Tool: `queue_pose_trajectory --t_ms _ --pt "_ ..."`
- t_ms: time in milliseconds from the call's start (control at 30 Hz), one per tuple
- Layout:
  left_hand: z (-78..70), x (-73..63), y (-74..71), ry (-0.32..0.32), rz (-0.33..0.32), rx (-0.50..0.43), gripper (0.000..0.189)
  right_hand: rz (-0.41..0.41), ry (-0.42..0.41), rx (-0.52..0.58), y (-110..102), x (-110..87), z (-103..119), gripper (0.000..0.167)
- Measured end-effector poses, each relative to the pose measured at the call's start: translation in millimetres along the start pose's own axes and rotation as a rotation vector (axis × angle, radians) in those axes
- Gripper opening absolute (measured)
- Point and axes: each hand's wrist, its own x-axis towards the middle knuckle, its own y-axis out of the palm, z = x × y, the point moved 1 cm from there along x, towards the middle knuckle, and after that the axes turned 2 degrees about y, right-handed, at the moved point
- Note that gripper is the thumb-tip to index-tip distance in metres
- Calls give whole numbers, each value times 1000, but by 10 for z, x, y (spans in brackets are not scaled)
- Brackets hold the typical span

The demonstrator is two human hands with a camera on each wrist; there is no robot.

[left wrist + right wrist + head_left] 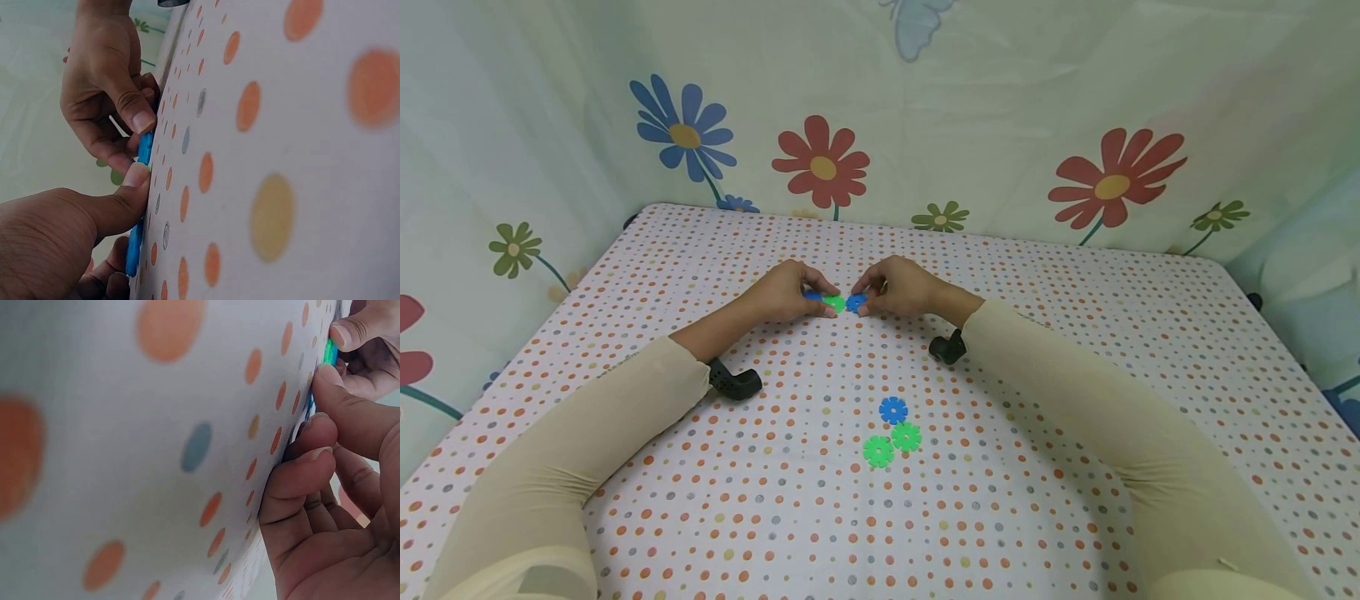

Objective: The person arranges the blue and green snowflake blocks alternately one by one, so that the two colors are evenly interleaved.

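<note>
My left hand [787, 291] pinches a green notched disc [834, 303] between thumb and fingers, and a blue notched disc [812, 295] shows beside it under the same hand. Facing it from the right, my right hand [898, 287] grips another blue notched disc [856, 302] at its rim. The green disc and this blue one lie edge to edge, low over the dotted cloth. In the left wrist view, the left thumb [136, 175] covers most of the green disc, with blue disc edges [134, 250] below it. The right thumb hides part of its disc in the right wrist view.
Nearer my body lie a blue disc [892, 410] and two green discs, one [906, 437] beside it and one [877, 451] lower left. They rest on the dotted tablecloth [760, 517]. A flowered curtain [985, 108] hangs behind the table. Black wrist mounts [735, 382] jut below both sleeves.
</note>
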Motion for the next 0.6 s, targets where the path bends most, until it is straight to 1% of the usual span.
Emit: queue_pose_trajectory --t_ms 267,433,600 --pt "-1 -10 1 4 -8 -14 33 -20 28 17 6 -11 -4 29" --pt "18 4 9 -1 -14 -12 33 -11 48 56 4 -22 -9 30" --pt "25 14 12 -9 -11 -11 33 -2 55 58 -1 -18 -13 30"
